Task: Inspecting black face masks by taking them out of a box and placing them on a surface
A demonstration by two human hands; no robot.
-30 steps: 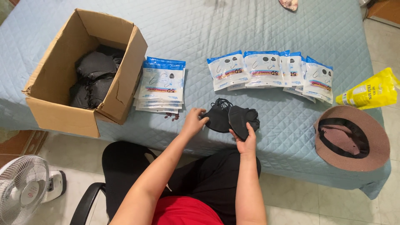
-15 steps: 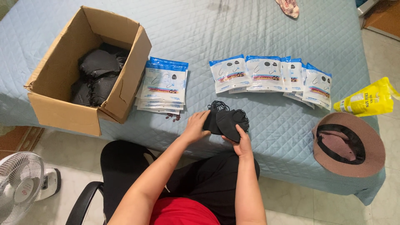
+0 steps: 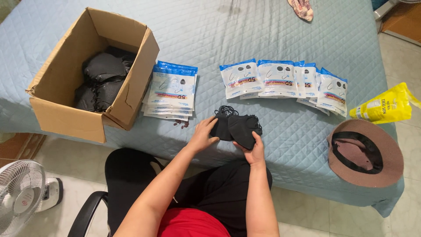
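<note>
Little changed since half a second ago: left hand [image 3: 202, 136] and right hand [image 3: 254, 151] still grasping black masks [image 3: 236, 127] at near edge of quilted bed [image 3: 263, 26]. Nearby: one open cardboard box [image 3: 66, 101] holding more black masks, one stack of packets [image 3: 172, 90], about five fanned packets [image 3: 283, 79], one brown hat [image 3: 386, 149], one yellow bag [image 3: 383, 106].

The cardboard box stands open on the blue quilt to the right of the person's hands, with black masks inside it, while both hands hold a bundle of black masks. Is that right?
Not quite: the cardboard box stands to the left of the hands, as the head view shows. It is open, on the blue quilt, with black masks inside. The left hand and right hand do hold a bundle of black masks.
</note>
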